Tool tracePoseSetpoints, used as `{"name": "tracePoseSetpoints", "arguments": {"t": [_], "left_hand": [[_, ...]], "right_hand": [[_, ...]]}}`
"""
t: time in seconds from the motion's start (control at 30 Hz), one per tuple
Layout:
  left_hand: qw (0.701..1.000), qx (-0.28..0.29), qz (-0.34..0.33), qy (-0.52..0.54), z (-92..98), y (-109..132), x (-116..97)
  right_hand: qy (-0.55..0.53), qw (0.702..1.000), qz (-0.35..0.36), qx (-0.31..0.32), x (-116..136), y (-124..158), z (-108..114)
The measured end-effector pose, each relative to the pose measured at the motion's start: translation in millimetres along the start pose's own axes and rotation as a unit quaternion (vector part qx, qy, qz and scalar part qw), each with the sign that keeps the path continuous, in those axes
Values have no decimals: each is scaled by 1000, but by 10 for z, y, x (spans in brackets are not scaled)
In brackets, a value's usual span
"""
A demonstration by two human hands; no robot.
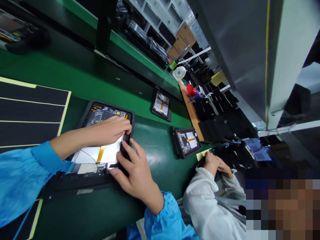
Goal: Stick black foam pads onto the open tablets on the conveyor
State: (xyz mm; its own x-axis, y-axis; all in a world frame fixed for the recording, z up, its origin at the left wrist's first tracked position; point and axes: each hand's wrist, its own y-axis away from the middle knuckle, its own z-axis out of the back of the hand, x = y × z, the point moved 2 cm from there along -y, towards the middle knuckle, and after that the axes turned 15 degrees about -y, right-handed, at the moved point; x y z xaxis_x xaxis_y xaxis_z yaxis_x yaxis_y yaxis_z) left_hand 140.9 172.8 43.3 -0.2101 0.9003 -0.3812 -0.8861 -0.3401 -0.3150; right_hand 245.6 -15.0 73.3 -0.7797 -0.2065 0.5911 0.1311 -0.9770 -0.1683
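An opened tablet (88, 154) lies in a black frame on the green bench, its circuit board, pale battery and orange ribbon cable exposed. My left hand (110, 130) reaches across the board. Its fingers are bent and pressed together at the tablet's right edge, and whatever is under the fingertips is hidden. Below it, my right hand (137, 171) rests with fingers spread on the same edge, its thumb by the lower right corner. A thin dark wire curves over the battery.
Two more opened tablets, one farther back (161, 106) and one to the right (188, 142), lie on the bench. A co-worker's hands (215, 164) are at the right. Black strips with yellow borders (30, 111) lie left. A small white fan (179, 73) stands behind.
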Motion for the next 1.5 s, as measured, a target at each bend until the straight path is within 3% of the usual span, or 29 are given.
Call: {"name": "tracePoseSetpoints", "arguments": {"t": [0.13,0.27,0.43,0.57,0.83,1.0,1.07,1.23,1.5], "left_hand": [[1000,9,1,0,25,11,0],[1000,11,-4,3,26,17,14],[1000,16,-13,0,21,32,58],[999,32,-32,-11,-24,25,152],[999,14,-41,3,-27,25,227],[993,-28,-116,7,152,154,147],[988,-30,-150,-10,189,224,103],[985,28,-167,-20,189,243,14],[987,73,-142,-22,247,248,41]], "right_hand": [[-4,999,-19,-50,-31,-1,-19],[10,999,-38,-8,-51,-88,-63],[-7,999,-41,-33,-37,-109,-51],[11,999,-49,-5,-16,-84,-38],[-14,999,-27,-34,-49,-9,-54],[-85,983,4,-165,-101,46,28],[-91,979,25,-182,-106,49,44],[-42,992,53,-108,-110,35,-35],[-6,999,16,-48,-76,16,-45]]}}
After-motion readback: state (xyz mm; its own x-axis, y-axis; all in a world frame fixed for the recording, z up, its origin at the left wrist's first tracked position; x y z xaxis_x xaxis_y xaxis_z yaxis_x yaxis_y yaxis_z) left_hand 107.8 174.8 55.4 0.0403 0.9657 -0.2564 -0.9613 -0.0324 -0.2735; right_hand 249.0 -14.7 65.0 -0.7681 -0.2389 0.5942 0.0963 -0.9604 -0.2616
